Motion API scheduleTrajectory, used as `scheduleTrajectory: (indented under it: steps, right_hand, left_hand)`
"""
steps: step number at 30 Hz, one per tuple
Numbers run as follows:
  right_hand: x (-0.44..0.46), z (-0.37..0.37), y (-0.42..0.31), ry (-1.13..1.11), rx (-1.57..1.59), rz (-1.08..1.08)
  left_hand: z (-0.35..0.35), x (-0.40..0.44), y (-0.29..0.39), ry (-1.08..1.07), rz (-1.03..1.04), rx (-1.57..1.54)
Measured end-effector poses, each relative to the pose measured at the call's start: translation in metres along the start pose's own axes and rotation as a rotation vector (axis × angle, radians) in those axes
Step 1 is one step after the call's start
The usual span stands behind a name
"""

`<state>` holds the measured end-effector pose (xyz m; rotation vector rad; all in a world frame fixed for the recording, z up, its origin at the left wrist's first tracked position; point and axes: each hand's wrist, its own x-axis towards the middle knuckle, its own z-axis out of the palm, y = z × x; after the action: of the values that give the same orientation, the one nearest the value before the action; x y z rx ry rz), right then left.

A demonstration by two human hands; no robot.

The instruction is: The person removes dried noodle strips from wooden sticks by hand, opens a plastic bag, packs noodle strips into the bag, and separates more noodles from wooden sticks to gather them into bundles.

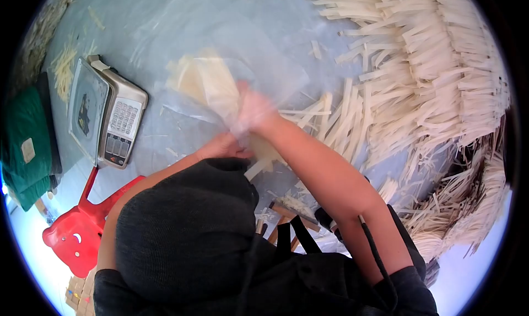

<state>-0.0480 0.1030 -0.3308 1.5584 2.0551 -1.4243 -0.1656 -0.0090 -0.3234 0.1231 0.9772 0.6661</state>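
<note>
A clear plastic bag (286,68) is spread over the grey tabletop, smeared by motion. Inside it shows a bundle of flat, pale yellow strips (204,79). My right hand (257,111) is closed on the gathered part of the bag, beside the bundle; its fingers are blurred and partly behind the film. Just below it, close to my chest, my left hand (221,146) has curled fingers at the bag's lower end. More pale strips (266,153) stick out under my hands, partly hidden by my wrist.
A digital scale (122,118) stands at the left. Large piles of pale strips (424,68) cover the right side. A red plastic chair (77,239) and green cloth (27,145) are at the left edge. Scraps (66,68) lie beyond the scale.
</note>
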Motion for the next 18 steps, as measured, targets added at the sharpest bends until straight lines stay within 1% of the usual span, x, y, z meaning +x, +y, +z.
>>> scheduleTrajectory:
  steps: [2, 4, 6, 7, 8, 9, 10, 11, 12, 13, 14, 15, 16, 17, 18]
  right_hand:
    - [-0.003, -0.015, -0.007, -0.014, -0.048, 0.021]
    - [-0.004, -0.030, -0.013, -0.008, 0.013, 0.013]
    - [-0.005, -0.023, -0.009, -0.012, 0.049, 0.020]
    - [-0.005, -0.017, -0.006, -0.014, 0.083, 0.020]
    - [-0.004, -0.008, 0.003, -0.004, 0.085, 0.027]
    - [-0.004, 0.009, 0.015, 0.018, -0.030, 0.012]
    - [-0.002, 0.025, 0.026, 0.036, -0.143, 0.001]
    - [0.002, 0.039, 0.035, 0.036, -0.139, 0.014]
    - [0.006, 0.054, 0.042, 0.070, -0.152, -0.056]
    - [0.008, 0.059, 0.047, 0.107, -0.168, -0.130]
    - [0.003, 0.051, 0.048, 0.109, -0.170, -0.124]
    - [-0.005, 0.037, 0.046, 0.010, -0.062, -0.184]
    - [-0.007, 0.034, 0.046, -0.037, -0.009, -0.211]
    - [-0.008, 0.032, 0.048, -0.085, 0.045, -0.237]
    - [-0.003, 0.037, 0.053, -0.110, -0.060, -0.290]
  left_hand:
    - [0.006, 0.003, -0.001, 0.036, 0.058, 0.002]
    - [-0.008, 0.014, 0.000, 0.062, 0.067, 0.032]
    - [-0.026, 0.020, 0.000, 0.035, -0.393, 0.518]
    - [-0.022, 0.017, 0.002, 0.028, -0.397, 0.525]
    - [-0.014, 0.013, 0.009, -0.352, -0.454, 0.844]
    - [-0.007, 0.009, 0.018, -0.745, -0.496, 1.149]
    - [0.001, 0.004, 0.029, -0.755, -0.500, 1.152]
    - [0.010, -0.004, 0.044, -0.799, -0.413, 1.037]
    - [0.021, -0.012, 0.057, -0.839, -0.327, 0.917]
    - [0.033, -0.015, 0.072, -0.848, -0.329, 0.916]
    - [0.045, -0.016, 0.089, -0.668, -0.229, 0.908]
    - [0.051, -0.013, 0.098, -0.487, -0.129, 0.893]
    - [0.052, -0.008, 0.096, -0.492, -0.129, 0.893]
    - [0.052, 0.000, 0.089, -0.329, 0.266, 1.164]
    - [0.049, 0.009, 0.083, -0.138, 0.679, 1.398]
